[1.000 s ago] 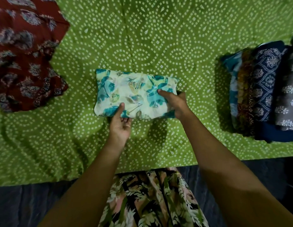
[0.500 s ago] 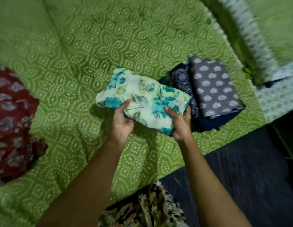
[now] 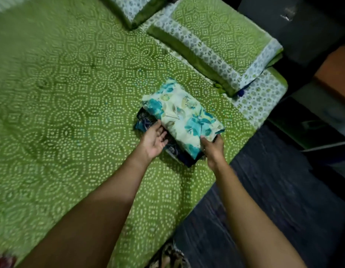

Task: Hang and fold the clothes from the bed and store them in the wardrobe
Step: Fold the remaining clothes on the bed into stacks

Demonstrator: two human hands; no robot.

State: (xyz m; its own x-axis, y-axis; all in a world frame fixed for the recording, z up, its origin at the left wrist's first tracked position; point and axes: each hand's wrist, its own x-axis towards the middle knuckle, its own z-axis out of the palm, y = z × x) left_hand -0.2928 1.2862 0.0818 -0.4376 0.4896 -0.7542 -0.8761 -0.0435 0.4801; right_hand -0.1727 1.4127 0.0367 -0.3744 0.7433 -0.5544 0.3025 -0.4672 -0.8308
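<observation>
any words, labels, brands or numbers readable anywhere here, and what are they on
No text can be read.
The folded floral cloth, the dark clothes under it, the bedsheet and the pillow show only patterns.
A pale mark on the dark furniture at top right is too blurred to read.

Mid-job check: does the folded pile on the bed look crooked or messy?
Slightly. The floral garment sits off-square on the dark stack, whose edges stick out on the left and near side. The right hand grips the garment's near corner; the left hand is open beside it. Nothing looks spilled or damaged.
</observation>
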